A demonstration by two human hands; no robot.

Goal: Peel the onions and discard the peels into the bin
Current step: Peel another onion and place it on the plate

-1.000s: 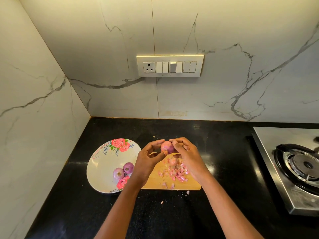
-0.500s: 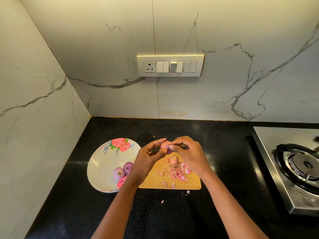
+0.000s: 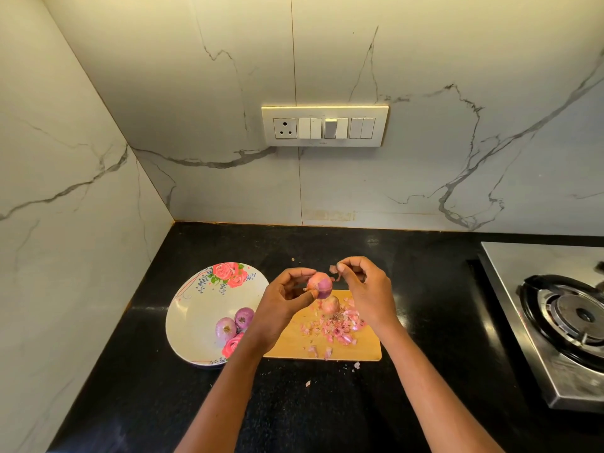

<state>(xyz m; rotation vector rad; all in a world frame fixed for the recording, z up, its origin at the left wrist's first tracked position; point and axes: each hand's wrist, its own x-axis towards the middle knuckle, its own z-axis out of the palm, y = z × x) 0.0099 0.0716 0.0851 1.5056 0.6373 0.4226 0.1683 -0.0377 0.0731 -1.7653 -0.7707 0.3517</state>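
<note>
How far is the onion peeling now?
Done: two peeled onions lie in the plate. In hand: left hand holds an onion; right hand pinches a peel strip. Left: another onion and peels on the board; no bin visible.

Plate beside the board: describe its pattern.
White plate with pink roses, green leaves and small blue sprigs; head view.

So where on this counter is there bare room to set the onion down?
Bare black counter lies between the cutting board and the stove, and along the back wall behind the plate. The plate's left half is bare beside its two onions. The board is crowded with peels and another onion.
</note>
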